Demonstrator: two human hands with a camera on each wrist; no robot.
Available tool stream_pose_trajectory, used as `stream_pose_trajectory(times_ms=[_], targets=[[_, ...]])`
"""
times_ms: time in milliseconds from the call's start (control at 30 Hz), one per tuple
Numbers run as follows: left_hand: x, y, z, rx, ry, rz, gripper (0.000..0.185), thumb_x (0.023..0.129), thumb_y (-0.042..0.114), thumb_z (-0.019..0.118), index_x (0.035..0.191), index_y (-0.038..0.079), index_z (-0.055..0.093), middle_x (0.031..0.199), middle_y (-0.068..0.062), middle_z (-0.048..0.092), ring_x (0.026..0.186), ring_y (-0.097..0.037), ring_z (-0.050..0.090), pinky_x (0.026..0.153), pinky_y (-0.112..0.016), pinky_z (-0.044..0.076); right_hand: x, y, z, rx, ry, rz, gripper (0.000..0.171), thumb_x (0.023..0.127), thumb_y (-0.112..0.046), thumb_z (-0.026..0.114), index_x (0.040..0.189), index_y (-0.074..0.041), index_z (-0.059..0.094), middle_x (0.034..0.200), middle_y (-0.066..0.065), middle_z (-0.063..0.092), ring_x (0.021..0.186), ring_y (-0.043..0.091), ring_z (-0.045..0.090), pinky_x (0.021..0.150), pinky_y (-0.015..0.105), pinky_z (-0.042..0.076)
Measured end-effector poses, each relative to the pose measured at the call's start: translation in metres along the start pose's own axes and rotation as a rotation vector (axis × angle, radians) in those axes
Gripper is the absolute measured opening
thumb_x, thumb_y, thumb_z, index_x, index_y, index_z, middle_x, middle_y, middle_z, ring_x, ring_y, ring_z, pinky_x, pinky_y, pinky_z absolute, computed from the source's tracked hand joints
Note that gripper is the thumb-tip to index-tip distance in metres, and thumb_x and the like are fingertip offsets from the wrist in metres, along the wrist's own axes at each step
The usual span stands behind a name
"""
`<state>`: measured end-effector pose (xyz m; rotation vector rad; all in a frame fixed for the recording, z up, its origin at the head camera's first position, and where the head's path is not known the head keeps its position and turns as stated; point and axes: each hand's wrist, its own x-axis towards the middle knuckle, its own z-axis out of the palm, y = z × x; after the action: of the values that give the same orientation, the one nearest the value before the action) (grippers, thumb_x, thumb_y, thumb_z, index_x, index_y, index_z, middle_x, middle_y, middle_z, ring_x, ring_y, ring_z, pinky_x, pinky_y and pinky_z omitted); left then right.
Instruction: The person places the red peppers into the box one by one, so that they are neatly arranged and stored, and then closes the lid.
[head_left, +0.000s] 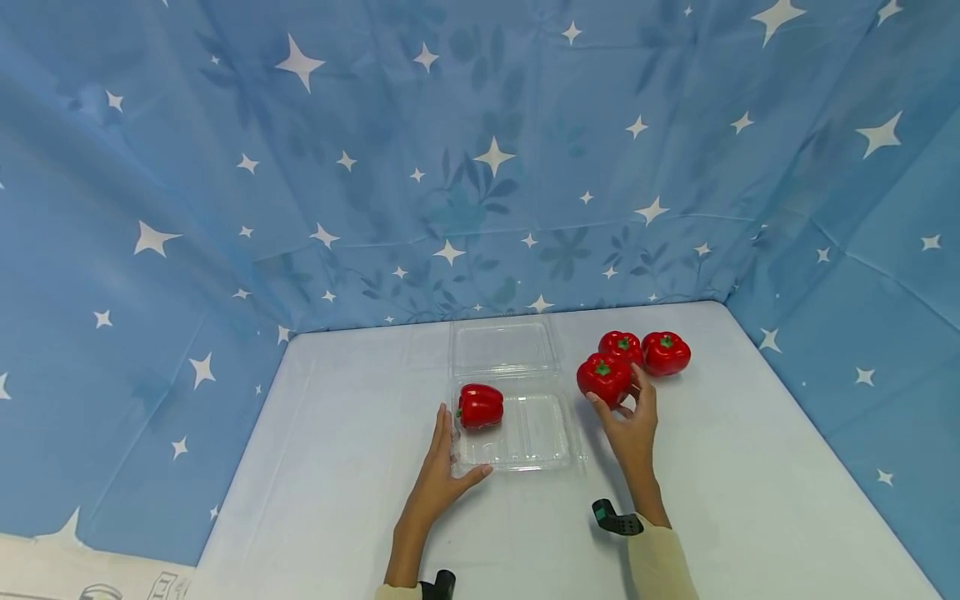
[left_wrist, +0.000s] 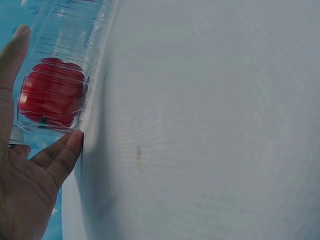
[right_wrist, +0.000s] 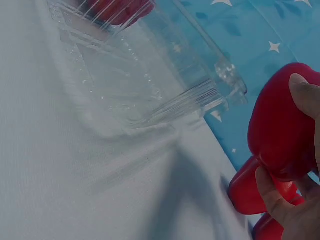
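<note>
A: Left side, item one: left hand (head_left: 442, 475), fingers straight, thumb spread, pressed flat against the near left corner of the clear clamshell tray (head_left: 540, 450); nothing gripped.
B: Confirmed in the left wrist view: palm and thumb touching the tray wall, not curled round it.
A: Item two: tray, lid (head_left: 502, 346) folded back flat toward the blue starred backdrop (head_left: 480, 167), resting on the white table (head_left: 337, 500).
B: Contents?
A: One red pepper in the tray (head_left: 480, 406), lying in the left half. Right half bare.
B: Further right?
A: Right hand (head_left: 633, 425), fingers and thumb curled round the nearest loose pepper (head_left: 603, 377), just right of the tray. Whether lifted clear of the table: cannot tell.
B: Behind it?
A: Two more peppers, middle pepper (head_left: 621, 344) and far right pepper (head_left: 666, 352), side by side, touching or nearly so, untouched by either hand.
B: Progress, as judged?
A: One of four boxed; second in hand, not yet over the tray; two waiting; lid not yet closed.
</note>
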<state>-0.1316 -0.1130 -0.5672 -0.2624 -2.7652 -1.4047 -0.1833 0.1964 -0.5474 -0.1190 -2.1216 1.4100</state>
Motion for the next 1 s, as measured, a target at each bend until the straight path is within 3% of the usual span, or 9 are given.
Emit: stream_pose_trajectory(times_ms=[100,300,533,733,867,1000], targets=[[0.0,0.0,0.0,0.012,0.001,0.0,0.109,0.068,0.058,0.068,0.144,0.03,-0.005,0.151,0.01,-0.004,0.137,-0.021,0.012,0.1,-0.046,0.034,0.0,-0.002,0.0,0.026,-0.012,-0.017,0.082,0.068,-0.024,0.079,0.136,-0.024,0.034,0.131,-0.004,0.044,0.115,0.018,0.046,0.078,0.024,0.051],[0.0,-0.001,0.0,-0.007,0.002,-0.013,0.108,0.067,0.059,0.067,0.144,0.032,-0.004,0.15,0.014,-0.004,0.138,-0.018,0.01,0.099,-0.044,0.034,0.002,-0.008,0.001,0.0,-0.056,-0.047,0.074,0.069,-0.028,0.078,0.133,-0.021,0.041,0.13,-0.005,0.047,0.114,0.015,0.048,0.078,0.029,0.052],[0.0,0.0,0.0,-0.017,0.002,-0.005,0.107,0.069,0.052,0.07,0.144,0.031,-0.003,0.15,0.012,-0.004,0.137,-0.02,0.013,0.098,-0.043,0.036,0.003,-0.028,0.001,0.034,-0.136,-0.104,0.074,0.069,-0.015,0.078,0.134,-0.014,0.041,0.129,0.004,0.044,0.114,0.022,0.046,0.078,0.048,0.051],[0.0,-0.001,0.0,-0.007,0.004,-0.006,0.107,0.069,0.051,0.071,0.144,0.031,-0.004,0.15,0.013,-0.004,0.137,-0.018,0.011,0.1,-0.044,0.034,0.003,-0.055,-0.002,0.036,-0.208,-0.118,0.075,0.07,-0.009,0.076,0.135,-0.01,0.039,0.129,0.013,0.044,0.113,0.028,0.045,0.08,0.052,0.049],[0.0,-0.001,0.001,0.004,0.013,-0.008,0.108,0.069,0.051,0.071,0.144,0.03,-0.003,0.15,0.014,-0.003,0.137,-0.017,0.013,0.101,-0.045,0.032,0.005,-0.049,0.003,0.066,-0.246,-0.09,0.075,0.069,-0.01,0.077,0.134,-0.008,0.039,0.131,0.013,0.045,0.115,0.033,0.045,0.081,0.053,0.048],[0.0,-0.001,0.001,0.004,0.013,-0.011,0.108,0.068,0.052,0.071,0.144,0.03,-0.004,0.15,0.014,-0.003,0.137,-0.016,0.014,0.1,-0.043,0.033,0.009,-0.035,0.011,0.064,-0.296,-0.084,0.073,0.069,-0.019,0.078,0.132,-0.014,0.043,0.13,0.005,0.047,0.117,0.026,0.044,0.082,0.05,0.049]])
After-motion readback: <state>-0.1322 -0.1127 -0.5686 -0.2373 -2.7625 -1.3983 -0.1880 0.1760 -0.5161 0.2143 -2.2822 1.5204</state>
